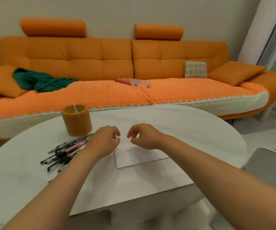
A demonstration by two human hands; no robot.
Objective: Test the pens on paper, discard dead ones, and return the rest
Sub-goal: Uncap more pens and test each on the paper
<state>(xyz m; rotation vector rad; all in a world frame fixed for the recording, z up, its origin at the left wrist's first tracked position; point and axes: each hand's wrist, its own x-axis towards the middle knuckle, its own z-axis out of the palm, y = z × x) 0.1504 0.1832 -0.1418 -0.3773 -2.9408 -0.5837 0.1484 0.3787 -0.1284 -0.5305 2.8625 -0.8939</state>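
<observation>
A pile of several black and red pens (64, 151) lies on the white table (175, 123), left of a white sheet of paper (139, 157). Faint marks show at the sheet's far edge. An orange cylindrical pen holder (76, 119) stands upright just behind the pile and looks empty from here. My left hand (104, 141) hovers over the right end of the pile and the paper's left corner, fingers loosely curled, with nothing seen in it. My right hand (142, 136) hovers over the paper's far edge, also loosely curled and holding nothing visible. The two hands are a short gap apart.
A grey-lidded bin (270, 166) stands at the table's right edge, with something yellow behind it. Beyond the table is an orange sofa (100, 63) carrying a green cloth (39, 80), a clear plastic case (134, 82) and a checked cushion (195, 69).
</observation>
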